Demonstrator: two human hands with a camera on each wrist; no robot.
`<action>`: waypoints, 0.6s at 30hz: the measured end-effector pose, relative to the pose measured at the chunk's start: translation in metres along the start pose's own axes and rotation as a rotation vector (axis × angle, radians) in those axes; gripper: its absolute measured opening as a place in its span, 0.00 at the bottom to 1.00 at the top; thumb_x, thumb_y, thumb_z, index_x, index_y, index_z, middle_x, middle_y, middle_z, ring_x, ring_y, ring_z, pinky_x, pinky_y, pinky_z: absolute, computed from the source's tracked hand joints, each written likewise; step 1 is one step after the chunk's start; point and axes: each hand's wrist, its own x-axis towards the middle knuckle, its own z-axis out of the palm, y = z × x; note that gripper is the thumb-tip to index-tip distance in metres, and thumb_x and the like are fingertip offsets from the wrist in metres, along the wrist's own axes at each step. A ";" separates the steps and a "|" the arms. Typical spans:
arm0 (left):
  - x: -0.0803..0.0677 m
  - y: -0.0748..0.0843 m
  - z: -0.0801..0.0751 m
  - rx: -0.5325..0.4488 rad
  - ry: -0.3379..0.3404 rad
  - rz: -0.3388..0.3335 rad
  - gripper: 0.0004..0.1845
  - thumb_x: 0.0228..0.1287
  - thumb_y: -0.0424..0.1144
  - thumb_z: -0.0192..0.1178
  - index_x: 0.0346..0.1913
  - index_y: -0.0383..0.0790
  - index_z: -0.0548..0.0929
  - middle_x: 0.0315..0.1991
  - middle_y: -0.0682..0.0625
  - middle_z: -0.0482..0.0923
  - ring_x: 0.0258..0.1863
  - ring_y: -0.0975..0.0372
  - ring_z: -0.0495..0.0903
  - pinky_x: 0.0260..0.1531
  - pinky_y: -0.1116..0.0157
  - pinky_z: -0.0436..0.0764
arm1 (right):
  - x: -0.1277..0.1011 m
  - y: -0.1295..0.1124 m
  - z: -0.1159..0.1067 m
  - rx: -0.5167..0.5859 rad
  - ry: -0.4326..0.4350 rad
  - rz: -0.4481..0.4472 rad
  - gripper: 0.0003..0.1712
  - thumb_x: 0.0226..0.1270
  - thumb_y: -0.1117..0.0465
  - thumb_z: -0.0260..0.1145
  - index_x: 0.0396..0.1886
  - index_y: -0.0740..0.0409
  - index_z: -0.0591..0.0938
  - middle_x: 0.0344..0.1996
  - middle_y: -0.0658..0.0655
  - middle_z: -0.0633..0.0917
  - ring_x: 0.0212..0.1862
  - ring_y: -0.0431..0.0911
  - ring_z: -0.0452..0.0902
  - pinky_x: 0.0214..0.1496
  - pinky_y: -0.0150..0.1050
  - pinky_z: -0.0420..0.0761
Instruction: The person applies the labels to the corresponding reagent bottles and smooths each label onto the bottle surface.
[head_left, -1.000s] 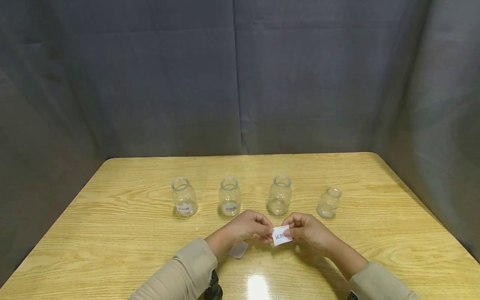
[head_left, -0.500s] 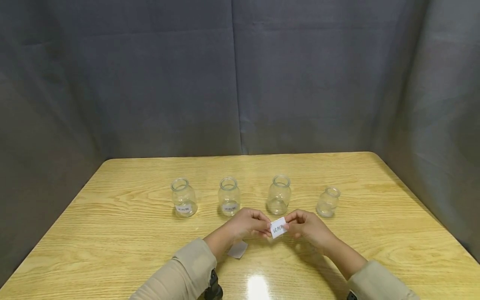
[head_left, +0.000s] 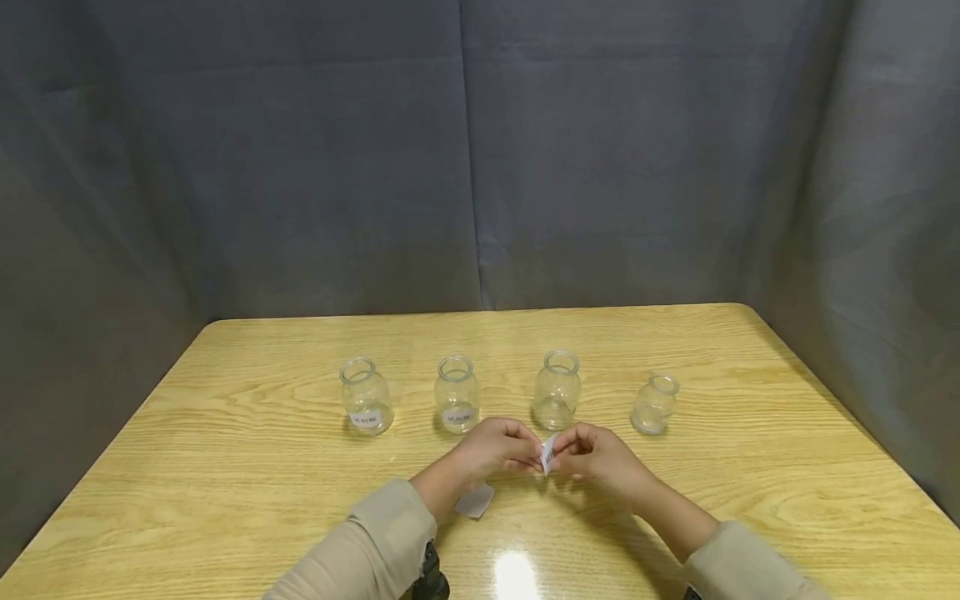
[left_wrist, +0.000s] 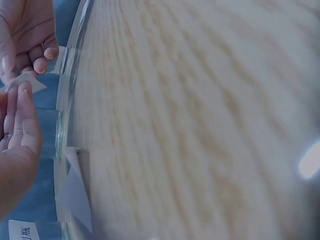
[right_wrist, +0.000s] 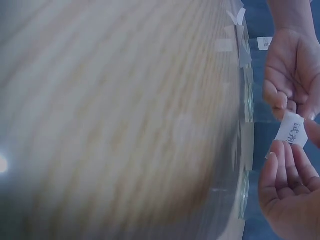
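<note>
Both hands meet just above the wooden table (head_left: 247,467), in front of a row of clear glass jars. My left hand (head_left: 531,457) and right hand (head_left: 564,451) each pinch one side of a small white label (head_left: 547,454) with dark writing, which is turned nearly edge-on in the head view. The right wrist view has the label (right_wrist: 292,129) between the right hand (right_wrist: 286,165) below and the left hand (right_wrist: 295,75) above. From the left wrist, the label (left_wrist: 25,82) peeks out between the fingers. The third jar (head_left: 557,390) stands just behind the hands.
Two jars on the left (head_left: 367,397) (head_left: 457,394) carry white labels. A smaller jar (head_left: 655,404) at the right end carries none. A loose white paper scrap (head_left: 476,501) lies by the left wrist. A grey cloth backdrop surrounds the table.
Both hands have drawn closer together and moved slightly away from me. The label has turned from face-up to nearly edge-on, so its writing no longer shows in the head view.
</note>
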 end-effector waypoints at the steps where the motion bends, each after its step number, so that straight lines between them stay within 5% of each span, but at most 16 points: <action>1: 0.000 0.000 0.001 0.000 0.002 0.000 0.08 0.59 0.28 0.53 0.37 0.22 0.76 0.26 0.48 0.79 0.27 0.63 0.80 0.39 0.62 0.81 | 0.000 0.000 0.001 -0.003 0.003 0.001 0.17 0.57 0.62 0.65 0.41 0.70 0.74 0.31 0.54 0.77 0.35 0.44 0.73 0.40 0.37 0.76; 18: 0.005 0.000 0.003 0.038 0.018 -0.013 0.03 0.55 0.27 0.58 0.31 0.28 0.77 0.26 0.49 0.80 0.27 0.64 0.80 0.39 0.63 0.81 | 0.003 0.000 0.006 -0.034 0.021 -0.042 0.11 0.60 0.66 0.61 0.38 0.70 0.72 0.28 0.54 0.75 0.33 0.43 0.71 0.35 0.34 0.75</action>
